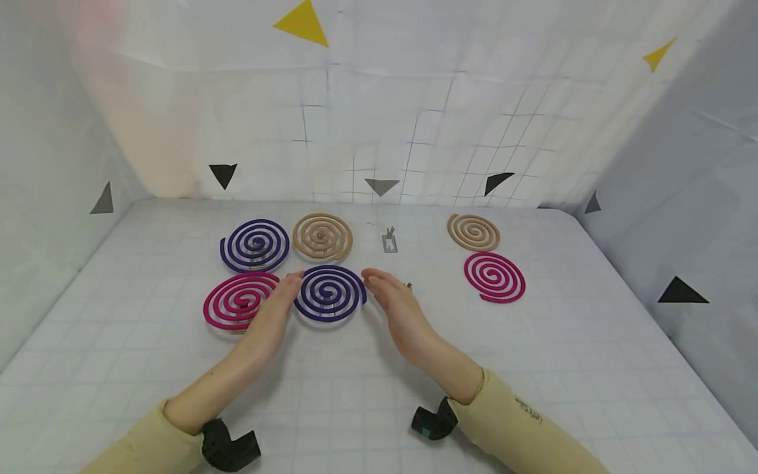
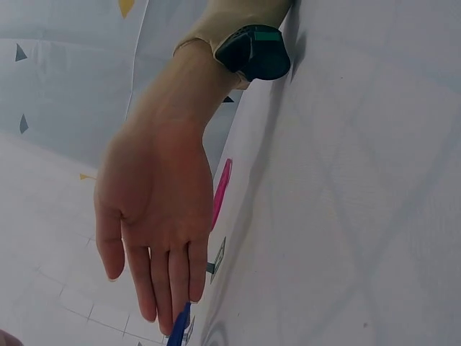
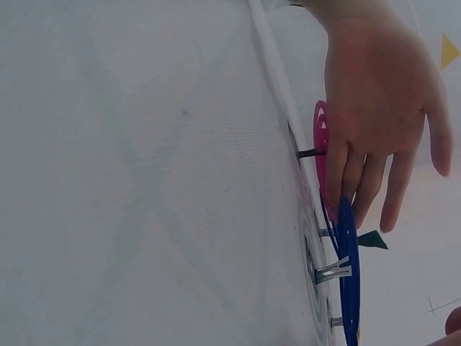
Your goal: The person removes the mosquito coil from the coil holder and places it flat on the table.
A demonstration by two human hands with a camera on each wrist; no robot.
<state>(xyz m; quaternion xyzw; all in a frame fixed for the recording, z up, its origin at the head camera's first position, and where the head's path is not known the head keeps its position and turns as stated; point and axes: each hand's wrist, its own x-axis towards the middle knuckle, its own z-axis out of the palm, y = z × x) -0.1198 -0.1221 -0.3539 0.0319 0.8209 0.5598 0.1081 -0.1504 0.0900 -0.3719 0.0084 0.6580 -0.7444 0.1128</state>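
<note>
A dark blue spiral (image 1: 329,293) lies level between my two hands in the head view. My left hand (image 1: 274,316) is at its left edge, fingers straight and palm inward, overlapping a pink spiral (image 1: 232,301) in the view. My right hand (image 1: 407,321) mirrors it at the right edge, fingers straight. Across in the left wrist view, the right hand (image 2: 162,194) has its fingertips by the blue spiral (image 2: 177,329). In the right wrist view the left hand (image 3: 378,119) is beside the blue spiral (image 3: 349,274), which sits raised by a metal clip (image 3: 333,271). Contact cannot be told.
Behind are another dark blue spiral (image 1: 256,245) and a tan spiral (image 1: 322,237). To the right lie a tan spiral (image 1: 474,232) and a pink spiral (image 1: 495,277). A small metal clip (image 1: 389,241) stands at the back middle. White sheeting (image 1: 379,118) surrounds the table.
</note>
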